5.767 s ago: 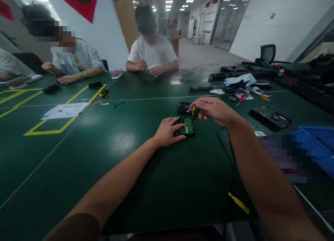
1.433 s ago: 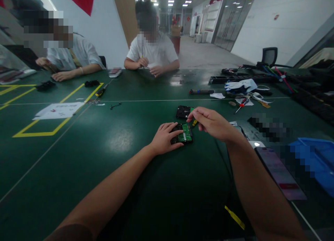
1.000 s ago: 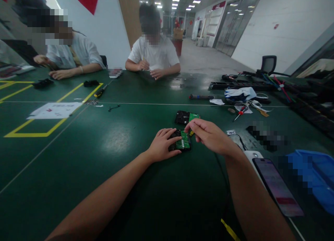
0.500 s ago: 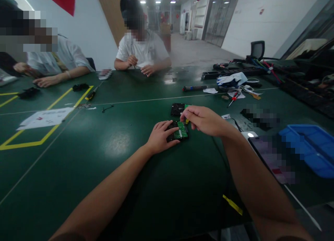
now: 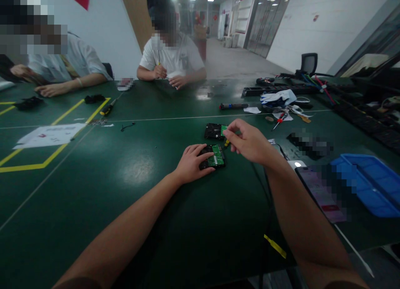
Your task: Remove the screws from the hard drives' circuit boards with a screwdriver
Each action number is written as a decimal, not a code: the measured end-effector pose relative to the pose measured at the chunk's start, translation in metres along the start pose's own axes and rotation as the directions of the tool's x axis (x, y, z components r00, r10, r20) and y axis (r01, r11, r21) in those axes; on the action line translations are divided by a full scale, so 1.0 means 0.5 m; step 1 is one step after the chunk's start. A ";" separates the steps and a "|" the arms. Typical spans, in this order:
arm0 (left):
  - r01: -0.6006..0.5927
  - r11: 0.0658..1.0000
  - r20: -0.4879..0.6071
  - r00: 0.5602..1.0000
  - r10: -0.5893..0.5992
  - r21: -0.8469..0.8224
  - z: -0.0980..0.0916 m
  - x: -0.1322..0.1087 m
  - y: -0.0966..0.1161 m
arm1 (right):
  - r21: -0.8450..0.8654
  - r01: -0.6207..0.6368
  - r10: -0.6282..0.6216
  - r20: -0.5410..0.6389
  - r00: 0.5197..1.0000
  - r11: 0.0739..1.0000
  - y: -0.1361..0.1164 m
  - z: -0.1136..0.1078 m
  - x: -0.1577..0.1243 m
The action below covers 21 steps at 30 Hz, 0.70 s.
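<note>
A hard drive [image 5: 218, 156] lies on the green table with its green circuit board facing up. My left hand [image 5: 193, 163] holds it from the left, fingers spread over the top and thumb along the near edge. Just above the drive's right end, my right hand [image 5: 245, 139] is closed, thumb and fingers pinched together over a screwdriver [image 5: 227, 142] with a yellow-and-black handle. The fingers cover most of that tool, and its tip cannot be made out. Directly behind lies a second hard drive [image 5: 214, 131], partly overlapped by my right fingertips.
To the right are a phone [image 5: 318, 193], a blue tray [image 5: 371, 184] and a yellow strip [image 5: 275, 246]. Farther back lie a red-handled screwdriver [image 5: 279, 120], gloves [image 5: 278, 98] and a dark rod-shaped tool [image 5: 233, 106]. Two people sit across the table; papers [image 5: 46, 135] lie at left.
My right hand has shifted slightly right and its wrist has turned, showing more of the yellow handle and the second drive's green part. My left hand stays on the drive.
</note>
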State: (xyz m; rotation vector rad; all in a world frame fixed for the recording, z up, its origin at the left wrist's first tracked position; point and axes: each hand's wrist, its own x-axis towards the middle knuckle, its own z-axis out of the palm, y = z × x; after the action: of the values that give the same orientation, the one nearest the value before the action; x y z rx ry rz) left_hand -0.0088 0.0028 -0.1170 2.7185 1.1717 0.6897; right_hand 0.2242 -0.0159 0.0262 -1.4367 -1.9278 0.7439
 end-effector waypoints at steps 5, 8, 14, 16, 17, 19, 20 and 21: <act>0.010 1.000 -0.007 1.000 -0.010 0.000 0.001 0.004 0.003 | -0.179 0.017 -0.035 -0.098 0.995 0.984 -0.003 -0.005 0.001; 0.018 1.000 0.007 1.000 -0.018 0.009 -0.001 0.006 0.006 | -0.284 0.017 -0.069 -0.172 0.983 0.959 -0.003 -0.010 0.003; 0.041 0.999 0.019 0.999 -0.041 0.003 -0.005 0.007 0.010 | -0.360 0.008 -0.093 -0.219 0.971 0.933 -0.005 -0.015 0.003; 0.045 0.999 0.018 0.999 -0.045 0.001 -0.007 0.005 0.012 | -0.380 0.026 -0.107 -0.194 0.975 0.925 -0.009 -0.016 0.001; 0.042 0.999 0.017 0.999 -0.042 0.000 -0.009 0.004 0.012 | -0.385 0.041 -0.117 -0.177 0.977 0.922 -0.011 -0.016 -0.001; 0.032 0.999 0.031 0.999 -0.032 0.000 -0.013 0.000 0.013 | -0.384 0.068 -0.135 -0.149 0.980 0.921 -0.014 -0.015 -0.003; 0.028 1.000 0.037 0.999 -0.028 -0.001 -0.015 -0.001 0.014 | -0.378 0.077 -0.141 -0.144 0.979 0.922 -0.015 -0.015 -0.003; 0.022 1.000 0.048 0.999 -0.022 -0.003 -0.017 -0.003 0.014 | -0.372 0.083 -0.145 -0.143 0.979 0.925 -0.014 -0.014 -0.003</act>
State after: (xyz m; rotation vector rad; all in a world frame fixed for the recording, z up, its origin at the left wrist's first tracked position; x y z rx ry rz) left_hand -0.0089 -0.0036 -0.1080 2.6991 1.1866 0.6200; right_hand 0.2255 -0.0183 0.0360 -1.5275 -2.0684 0.2047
